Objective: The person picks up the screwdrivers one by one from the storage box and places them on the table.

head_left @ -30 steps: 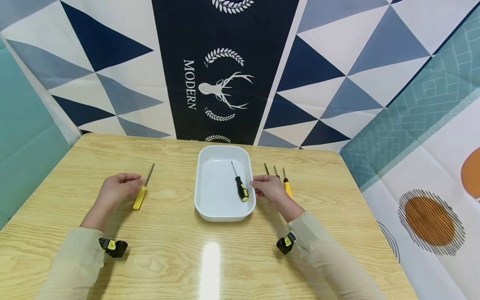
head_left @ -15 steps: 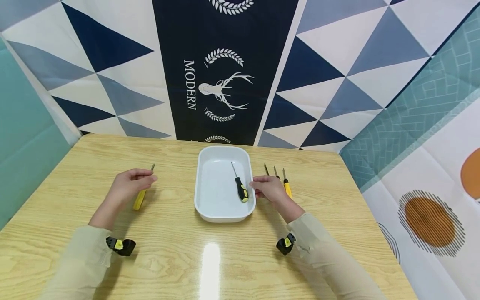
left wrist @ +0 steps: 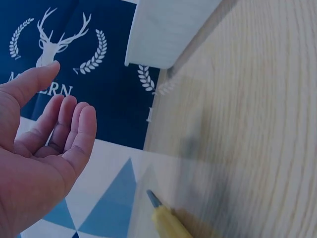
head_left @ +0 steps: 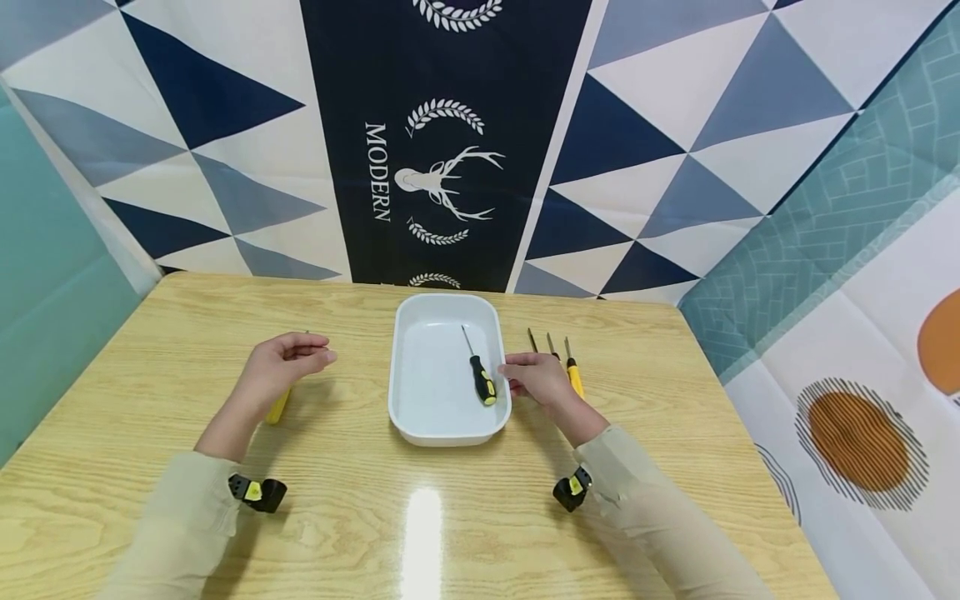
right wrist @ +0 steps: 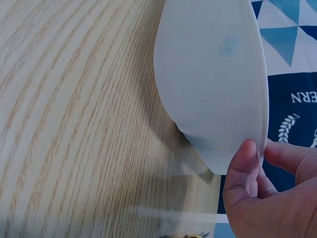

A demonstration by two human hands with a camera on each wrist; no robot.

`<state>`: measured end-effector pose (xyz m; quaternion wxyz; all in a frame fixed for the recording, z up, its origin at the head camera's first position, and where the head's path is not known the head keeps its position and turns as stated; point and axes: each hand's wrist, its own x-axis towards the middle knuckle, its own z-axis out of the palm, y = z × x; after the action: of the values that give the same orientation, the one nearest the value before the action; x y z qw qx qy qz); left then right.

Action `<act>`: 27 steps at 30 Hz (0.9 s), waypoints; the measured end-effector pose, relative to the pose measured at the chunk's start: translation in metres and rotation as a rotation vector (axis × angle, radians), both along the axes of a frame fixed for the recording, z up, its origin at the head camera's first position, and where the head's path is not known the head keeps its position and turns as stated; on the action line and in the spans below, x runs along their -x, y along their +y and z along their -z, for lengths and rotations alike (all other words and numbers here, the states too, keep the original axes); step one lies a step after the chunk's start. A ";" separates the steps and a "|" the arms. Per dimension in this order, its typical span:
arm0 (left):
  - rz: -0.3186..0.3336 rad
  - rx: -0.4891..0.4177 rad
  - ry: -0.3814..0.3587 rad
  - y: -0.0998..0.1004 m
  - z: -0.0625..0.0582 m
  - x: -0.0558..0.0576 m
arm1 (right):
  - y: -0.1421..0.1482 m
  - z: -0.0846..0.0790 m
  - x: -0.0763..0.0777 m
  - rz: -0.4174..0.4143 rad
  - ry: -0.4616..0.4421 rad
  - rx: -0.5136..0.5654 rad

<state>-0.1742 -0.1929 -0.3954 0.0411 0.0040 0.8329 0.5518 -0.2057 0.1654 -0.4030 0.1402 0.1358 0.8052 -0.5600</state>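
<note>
My left hand (head_left: 281, 371) hovers above the wooden table with its fingers loosely bent and nothing between them. Below it lies a yellow-handled screwdriver (head_left: 278, 408), partly hidden by the hand in the head view; its tip and handle (left wrist: 168, 220) show apart from the fingers in the left wrist view. With thumb and fingers my right hand (head_left: 542, 379) pinches the right rim of a white plastic tray (head_left: 431, 425), also clear in the right wrist view, where the tray's side (right wrist: 208, 74) fills the middle. Inside the tray rests a black and yellow screwdriver (head_left: 483, 382).
Three more screwdrivers lie to the right of the tray, partly behind my right hand; one has a yellow handle (head_left: 575, 379). The wooden table (head_left: 337, 517) ends at a patterned cloth backdrop (head_left: 442, 208) at the back.
My left hand has moved right, from beside the yellow screwdriver to over and past it; the screwdriver stays on the table. The right hand keeps its hold on the tray rim.
</note>
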 end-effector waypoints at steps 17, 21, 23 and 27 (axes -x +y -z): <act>0.082 -0.021 0.019 0.046 -0.010 0.020 | -0.001 0.000 0.003 -0.003 -0.011 -0.012; 0.101 -0.042 0.002 0.058 -0.009 0.023 | -0.002 0.000 0.003 0.006 -0.009 -0.015; 0.114 -0.058 -0.011 0.064 -0.009 0.024 | -0.001 0.001 0.003 0.014 -0.012 -0.015; 0.126 -0.068 -0.024 0.075 -0.009 0.026 | -0.001 0.001 0.002 0.019 -0.010 -0.006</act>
<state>-0.2003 -0.1178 -0.3868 0.0854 0.0511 0.8114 0.5760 -0.2081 0.1645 -0.4040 0.1384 0.1465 0.8048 -0.5582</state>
